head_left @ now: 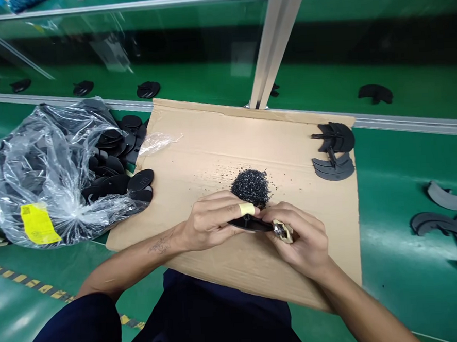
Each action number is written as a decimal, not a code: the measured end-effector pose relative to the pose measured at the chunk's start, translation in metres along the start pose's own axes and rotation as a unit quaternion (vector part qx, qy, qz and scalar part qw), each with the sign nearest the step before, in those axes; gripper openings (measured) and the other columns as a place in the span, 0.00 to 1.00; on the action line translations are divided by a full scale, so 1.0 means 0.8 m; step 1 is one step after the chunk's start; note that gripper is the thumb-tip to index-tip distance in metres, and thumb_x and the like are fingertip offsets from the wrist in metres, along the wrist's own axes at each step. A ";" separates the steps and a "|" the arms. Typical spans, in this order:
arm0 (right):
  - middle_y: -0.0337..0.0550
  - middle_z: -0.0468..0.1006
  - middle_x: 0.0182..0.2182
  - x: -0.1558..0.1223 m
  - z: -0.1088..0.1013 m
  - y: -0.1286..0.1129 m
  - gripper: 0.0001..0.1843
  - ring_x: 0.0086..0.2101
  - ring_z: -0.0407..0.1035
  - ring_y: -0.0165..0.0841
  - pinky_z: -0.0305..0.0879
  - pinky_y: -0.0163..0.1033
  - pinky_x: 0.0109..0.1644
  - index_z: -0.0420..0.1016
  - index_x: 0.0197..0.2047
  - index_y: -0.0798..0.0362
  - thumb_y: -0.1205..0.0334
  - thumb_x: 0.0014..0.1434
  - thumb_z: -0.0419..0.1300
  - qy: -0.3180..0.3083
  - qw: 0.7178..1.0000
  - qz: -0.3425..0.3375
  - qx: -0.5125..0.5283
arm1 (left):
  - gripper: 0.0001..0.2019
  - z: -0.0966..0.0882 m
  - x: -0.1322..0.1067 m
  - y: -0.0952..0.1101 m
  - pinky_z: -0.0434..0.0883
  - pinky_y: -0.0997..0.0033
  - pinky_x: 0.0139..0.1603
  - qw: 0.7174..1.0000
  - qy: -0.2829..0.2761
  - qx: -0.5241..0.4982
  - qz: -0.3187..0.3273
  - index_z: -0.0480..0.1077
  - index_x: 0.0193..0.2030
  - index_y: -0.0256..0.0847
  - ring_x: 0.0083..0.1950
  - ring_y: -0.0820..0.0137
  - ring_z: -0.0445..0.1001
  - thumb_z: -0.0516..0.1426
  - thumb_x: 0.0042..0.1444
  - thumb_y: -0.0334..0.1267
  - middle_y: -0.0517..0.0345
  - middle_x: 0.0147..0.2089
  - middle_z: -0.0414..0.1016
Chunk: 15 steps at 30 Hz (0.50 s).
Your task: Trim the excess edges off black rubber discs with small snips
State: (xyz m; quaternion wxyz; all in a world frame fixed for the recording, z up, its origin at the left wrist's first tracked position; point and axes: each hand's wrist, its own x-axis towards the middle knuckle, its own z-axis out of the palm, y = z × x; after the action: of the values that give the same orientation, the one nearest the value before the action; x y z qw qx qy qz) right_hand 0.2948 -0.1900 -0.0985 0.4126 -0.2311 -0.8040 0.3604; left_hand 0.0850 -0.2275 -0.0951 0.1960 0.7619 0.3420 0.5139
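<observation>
My left hand, with pale yellow tape round one finger, grips a thin black plastic part seen nearly edge-on. Closed beside it, my right hand holds a small metal tool with a cream-coloured wrapping. The tool's working end is hidden by my fingers, so its exact kind does not show. Both hands meet over the cardboard sheet. Just beyond them lies a heap of black plastic scraps, with loose specks scattered around it.
On the left, a clear plastic bag with a yellow label spills black discs. Curved black parts are stacked on the cardboard's right edge. More parts lie on the green surface at right. A metal post rises behind the cardboard.
</observation>
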 end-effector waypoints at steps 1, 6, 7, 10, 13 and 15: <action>0.46 0.80 0.36 0.000 0.000 0.000 0.13 0.34 0.76 0.35 0.73 0.40 0.36 0.73 0.44 0.49 0.75 0.59 0.62 -0.003 1.000 -0.002 -0.004 | 0.15 0.000 0.001 -0.001 0.78 0.66 0.44 1.000 -0.013 -0.005 -0.003 0.72 0.57 0.35 0.44 0.68 0.80 0.60 0.64 0.30 0.46 0.44 0.82; 0.46 0.79 0.35 0.002 -0.001 0.001 0.12 0.33 0.75 0.34 0.72 0.39 0.34 0.72 0.45 0.50 0.75 0.60 0.61 -0.025 1.000 -0.013 -0.008 | 0.15 -0.002 0.003 -0.004 0.77 0.65 0.43 0.999 -0.037 -0.024 -0.001 0.72 0.57 0.38 0.42 0.69 0.79 0.59 0.64 0.30 0.48 0.43 0.83; 0.46 0.79 0.36 0.002 -0.001 0.001 0.13 0.33 0.75 0.34 0.72 0.39 0.34 0.72 0.46 0.50 0.75 0.60 0.61 -0.026 1.000 -0.013 -0.007 | 0.14 -0.002 0.003 -0.004 0.77 0.66 0.42 0.999 -0.028 -0.020 0.000 0.73 0.56 0.37 0.42 0.69 0.79 0.60 0.63 0.29 0.48 0.42 0.83; 0.46 0.79 0.36 0.002 0.000 0.000 0.13 0.33 0.75 0.34 0.72 0.39 0.34 0.72 0.45 0.51 0.75 0.60 0.60 -0.023 1.000 -0.014 -0.005 | 0.11 -0.001 0.000 -0.003 0.77 0.68 0.42 1.000 -0.010 -0.016 0.012 0.74 0.52 0.35 0.41 0.69 0.79 0.60 0.63 0.30 0.48 0.41 0.83; 0.45 0.79 0.34 0.002 0.001 0.000 0.12 0.32 0.75 0.34 0.72 0.39 0.34 0.72 0.45 0.51 0.76 0.60 0.60 -0.021 1.000 -0.021 -0.001 | 0.09 0.000 -0.002 -0.002 0.77 0.68 0.42 1.000 -0.004 -0.015 0.019 0.75 0.49 0.34 0.40 0.69 0.79 0.60 0.63 0.31 0.49 0.39 0.83; 0.46 0.79 0.34 0.002 0.001 0.000 0.13 0.32 0.75 0.34 0.72 0.39 0.34 0.72 0.45 0.52 0.77 0.60 0.61 -0.014 1.000 -0.025 -0.001 | 0.09 0.001 -0.001 -0.001 0.77 0.68 0.42 1.000 0.001 -0.016 0.012 0.76 0.49 0.34 0.40 0.69 0.79 0.62 0.63 0.32 0.49 0.38 0.83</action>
State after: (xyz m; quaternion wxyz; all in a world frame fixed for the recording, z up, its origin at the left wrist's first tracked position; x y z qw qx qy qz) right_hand 0.2931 -0.1893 -0.0986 0.4098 -0.2062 -0.8157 0.3524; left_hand 0.0855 -0.2273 -0.0967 0.2020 0.7619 0.3251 0.5225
